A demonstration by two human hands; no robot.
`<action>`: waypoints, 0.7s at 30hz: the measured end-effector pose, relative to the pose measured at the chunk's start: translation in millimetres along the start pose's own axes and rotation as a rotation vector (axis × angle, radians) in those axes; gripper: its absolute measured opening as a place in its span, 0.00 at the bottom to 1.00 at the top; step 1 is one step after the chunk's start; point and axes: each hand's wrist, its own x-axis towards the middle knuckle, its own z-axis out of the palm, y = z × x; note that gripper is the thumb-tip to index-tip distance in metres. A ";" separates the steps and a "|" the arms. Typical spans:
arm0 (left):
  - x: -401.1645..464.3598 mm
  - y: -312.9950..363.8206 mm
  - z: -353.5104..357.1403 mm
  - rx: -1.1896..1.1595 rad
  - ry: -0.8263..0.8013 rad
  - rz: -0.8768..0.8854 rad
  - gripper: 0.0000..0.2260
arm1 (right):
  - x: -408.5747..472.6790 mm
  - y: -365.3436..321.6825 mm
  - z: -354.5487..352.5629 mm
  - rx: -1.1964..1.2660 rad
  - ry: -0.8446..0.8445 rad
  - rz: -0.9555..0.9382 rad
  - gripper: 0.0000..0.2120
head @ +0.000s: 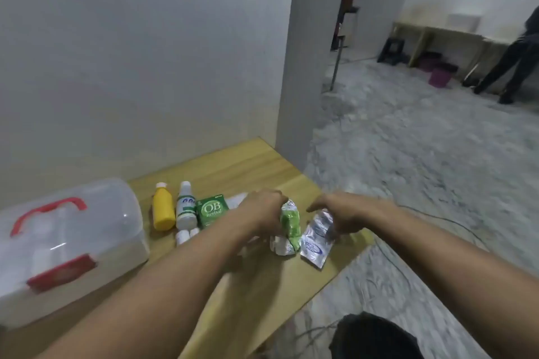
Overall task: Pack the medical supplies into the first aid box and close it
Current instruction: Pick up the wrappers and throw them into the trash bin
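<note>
The clear plastic first aid box [67,245] with a red handle and red latch stands shut at the left of the wooden table [256,166]. Right of it stand a yellow bottle [163,207], a white bottle [185,207] and a green OB herbal carton [211,210]; two small white vials [186,235] lie in front. My left hand [259,210] grips the top of a green and white packet [288,227]. My right hand [341,216] pinches a silver foil sachet [316,239] near the table's right edge.
A grey wall and pillar rise behind the table. The table's right edge drops to a grey mottled floor with a cable. Far right, a person stands by a wooden bench, a black stool and purple buckets.
</note>
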 end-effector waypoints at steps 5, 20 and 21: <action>15.3 6.7 24.9 0.008 -0.089 -0.083 0.27 | 11.7 16.8 25.5 -0.021 0.070 -0.042 0.35; 28.4 74.7 19.0 -0.149 0.040 -0.120 0.32 | -55.2 88.8 51.5 0.178 0.408 0.042 0.06; 29.3 84.2 17.7 -0.186 0.049 -0.115 0.33 | -64.4 97.1 53.1 0.199 0.406 0.056 0.04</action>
